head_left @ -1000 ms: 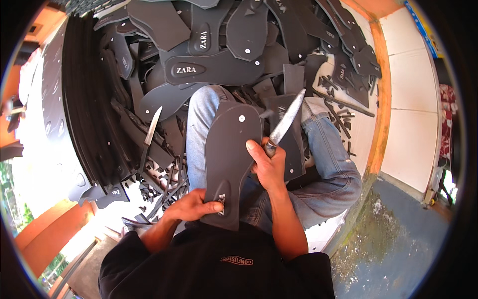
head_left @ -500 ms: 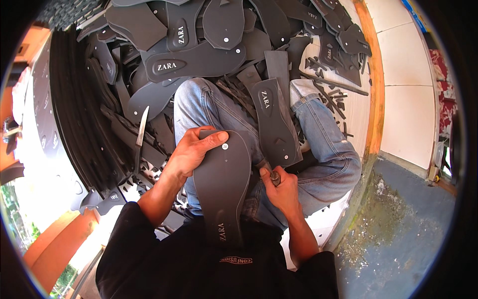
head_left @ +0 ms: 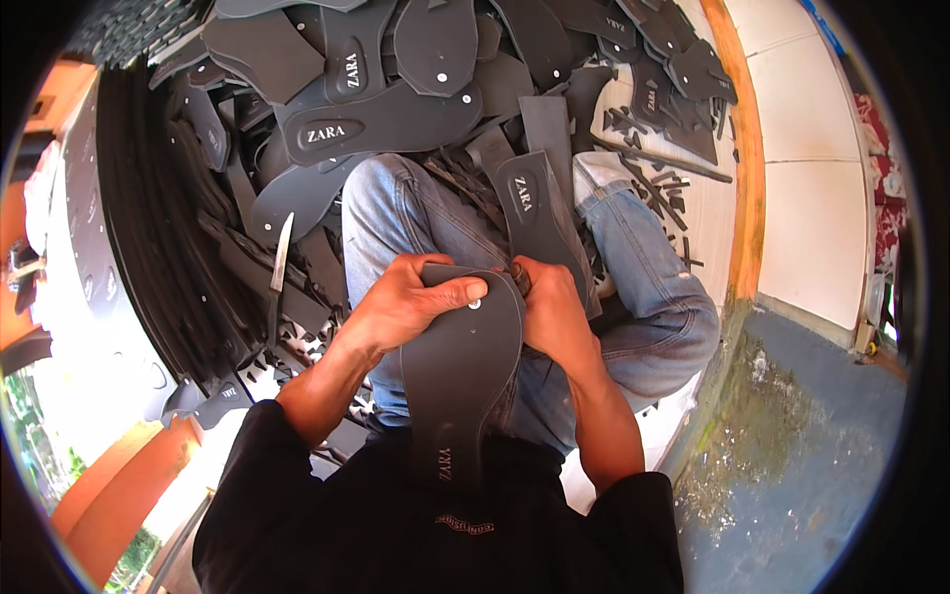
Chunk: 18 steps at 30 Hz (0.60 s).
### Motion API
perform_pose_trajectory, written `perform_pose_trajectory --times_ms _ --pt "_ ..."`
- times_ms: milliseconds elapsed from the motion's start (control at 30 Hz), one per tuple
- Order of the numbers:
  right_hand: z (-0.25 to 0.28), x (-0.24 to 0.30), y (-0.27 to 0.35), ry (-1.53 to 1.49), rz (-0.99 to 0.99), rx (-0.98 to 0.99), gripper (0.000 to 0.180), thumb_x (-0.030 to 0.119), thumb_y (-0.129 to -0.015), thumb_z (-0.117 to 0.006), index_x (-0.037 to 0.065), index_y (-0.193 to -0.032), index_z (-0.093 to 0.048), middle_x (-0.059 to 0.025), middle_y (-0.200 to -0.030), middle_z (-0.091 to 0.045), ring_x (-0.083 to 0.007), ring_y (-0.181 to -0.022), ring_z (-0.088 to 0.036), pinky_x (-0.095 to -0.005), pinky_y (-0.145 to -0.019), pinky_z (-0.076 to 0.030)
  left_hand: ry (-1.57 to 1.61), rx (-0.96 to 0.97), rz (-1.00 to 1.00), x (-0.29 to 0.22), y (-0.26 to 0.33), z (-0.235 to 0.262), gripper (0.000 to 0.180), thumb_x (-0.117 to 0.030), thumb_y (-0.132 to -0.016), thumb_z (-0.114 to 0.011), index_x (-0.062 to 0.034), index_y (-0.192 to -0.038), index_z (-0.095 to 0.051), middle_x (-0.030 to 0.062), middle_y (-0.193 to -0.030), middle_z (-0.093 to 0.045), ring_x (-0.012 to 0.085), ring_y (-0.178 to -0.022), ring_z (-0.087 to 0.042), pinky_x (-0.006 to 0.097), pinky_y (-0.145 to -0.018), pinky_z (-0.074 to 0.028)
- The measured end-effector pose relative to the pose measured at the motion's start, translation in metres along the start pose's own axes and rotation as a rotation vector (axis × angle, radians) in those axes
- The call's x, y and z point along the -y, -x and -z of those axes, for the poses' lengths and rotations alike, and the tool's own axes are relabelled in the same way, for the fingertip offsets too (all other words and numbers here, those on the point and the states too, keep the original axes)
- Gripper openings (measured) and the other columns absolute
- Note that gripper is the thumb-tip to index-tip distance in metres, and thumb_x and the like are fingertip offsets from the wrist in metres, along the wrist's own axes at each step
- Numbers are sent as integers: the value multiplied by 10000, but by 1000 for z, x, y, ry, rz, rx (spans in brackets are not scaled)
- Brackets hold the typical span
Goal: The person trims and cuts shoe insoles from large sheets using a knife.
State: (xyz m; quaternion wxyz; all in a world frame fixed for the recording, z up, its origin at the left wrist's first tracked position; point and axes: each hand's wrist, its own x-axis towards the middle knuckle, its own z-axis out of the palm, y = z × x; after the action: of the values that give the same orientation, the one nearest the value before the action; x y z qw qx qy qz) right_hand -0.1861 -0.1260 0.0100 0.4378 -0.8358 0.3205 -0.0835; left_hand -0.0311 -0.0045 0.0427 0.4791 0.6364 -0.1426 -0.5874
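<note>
A dark grey foam sandal sole [head_left: 460, 366] hangs upright over my lap, its rounded end up. My left hand [head_left: 421, 302] is closed on its top edge, with the thumb pressed on the front face by a small white round sticker. At the sole's upper right edge, my right hand [head_left: 554, 309] is closed around a brown-handled knife [head_left: 521, 280]. The knife's blade is hidden behind the sole and fingers. Another sole [head_left: 529, 213] lies beyond my right hand, between my legs in jeans.
A large pile of dark soles [head_left: 381, 129] and offcuts spreads beyond my knees. A second knife [head_left: 281, 259] rests point up at the left, beside stacked black strips [head_left: 163, 228]. Small trimmings [head_left: 658, 193] lie at the right by a wooden edge [head_left: 749, 158].
My right hand has moved up and left with the knife, from below the other sole to the held sole's upper edge. The held sole and my left hand have shifted slightly right.
</note>
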Motion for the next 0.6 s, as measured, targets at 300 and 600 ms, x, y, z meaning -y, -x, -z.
perform_pose_trajectory --times_ms 300,600 --pt "45 -54 51 -470 -604 -421 324 171 -848 -621 6 -616 -466 21 -504 -402 -68 -481 -371 -280 -435 -306 723 -424 -378 5 -12 -5 327 -13 -838 -562 -44 -1152 -477 79 -940 -625 202 -855 -634 350 -756 -550" --pt "44 -31 110 131 -461 -391 286 179 -813 -657 25 -637 -493 -136 -496 -500 -301 -431 -505 -386 -435 -381 977 -16 59 19 -18 -122 200 -106 -793 -702 -118 -960 -592 -10 -886 -631 97 -783 -620 224 -597 -517"
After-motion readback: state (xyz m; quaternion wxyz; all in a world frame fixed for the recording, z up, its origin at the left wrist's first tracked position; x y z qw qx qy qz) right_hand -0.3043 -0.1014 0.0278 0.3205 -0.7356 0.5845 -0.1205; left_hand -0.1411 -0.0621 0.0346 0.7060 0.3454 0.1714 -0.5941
